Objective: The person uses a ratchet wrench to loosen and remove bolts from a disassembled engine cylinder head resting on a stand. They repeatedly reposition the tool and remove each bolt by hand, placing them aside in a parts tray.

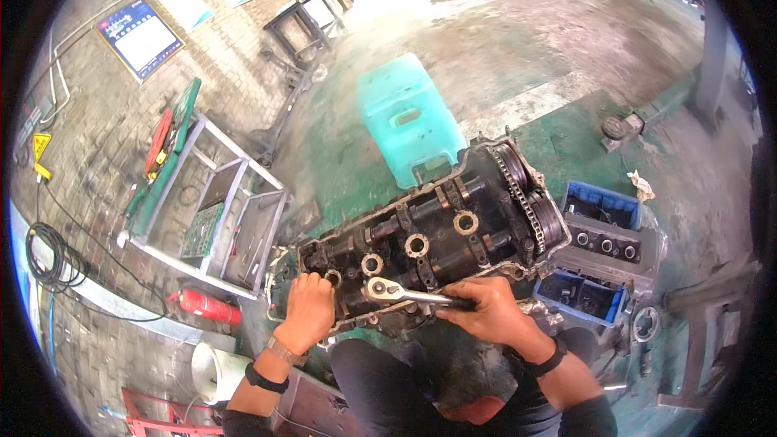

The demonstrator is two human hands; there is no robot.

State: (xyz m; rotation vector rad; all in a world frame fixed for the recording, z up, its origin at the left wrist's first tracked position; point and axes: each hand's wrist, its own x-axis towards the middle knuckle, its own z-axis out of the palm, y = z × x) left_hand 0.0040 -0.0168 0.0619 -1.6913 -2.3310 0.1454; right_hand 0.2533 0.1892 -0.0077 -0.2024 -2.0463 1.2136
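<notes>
In front of me lies an engine cylinder head, blackened with oil, with camshafts along it and a row of round ports. A timing chain runs over the sprockets at its right end. My right hand is wrapped round the dark handle of a ratchet wrench. Its round silver head points left, over the near side of the cylinder head. My left hand is closed at the left end of the cylinder head, knuckles up; whatever its fingers hold is hidden.
A turquoise plastic stool stands just beyond the engine. Blue bins and a grey valve cover are at the right. At the left are a metal tool cart, a red fire extinguisher and a white bucket.
</notes>
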